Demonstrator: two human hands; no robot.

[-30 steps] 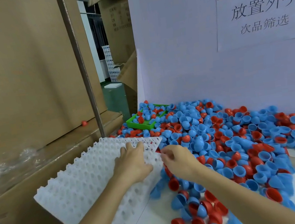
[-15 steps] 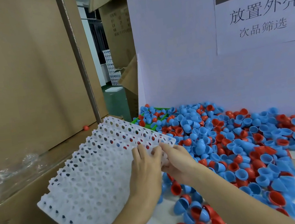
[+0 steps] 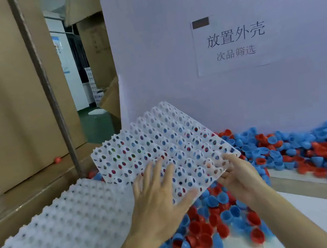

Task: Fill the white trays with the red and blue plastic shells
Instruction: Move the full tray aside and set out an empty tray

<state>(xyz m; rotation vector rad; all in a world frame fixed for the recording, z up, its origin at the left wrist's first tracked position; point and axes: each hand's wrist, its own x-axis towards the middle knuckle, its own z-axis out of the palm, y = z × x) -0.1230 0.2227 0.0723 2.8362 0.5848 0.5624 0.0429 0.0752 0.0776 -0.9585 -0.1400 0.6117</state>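
The top tray (image 3: 161,145) has come off the stack (image 3: 64,232) and now hangs tilted over the shells (image 3: 288,148). The right hand (image 3: 239,178) pinches its near corner; the left hand (image 3: 160,200), fingers now spread, lies flat on its near edge.

2 bare forearms reach in from below, no sleeves showing; left hand (image 3: 160,195) and right hand (image 3: 239,178) wear no gloves or rings.

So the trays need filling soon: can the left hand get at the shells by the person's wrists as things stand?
Probably yes. The left hand lies open and flat on the lifted tray, gripping nothing, and the shells lie uncovered just below it. The right hand alone would have to keep the tray up.
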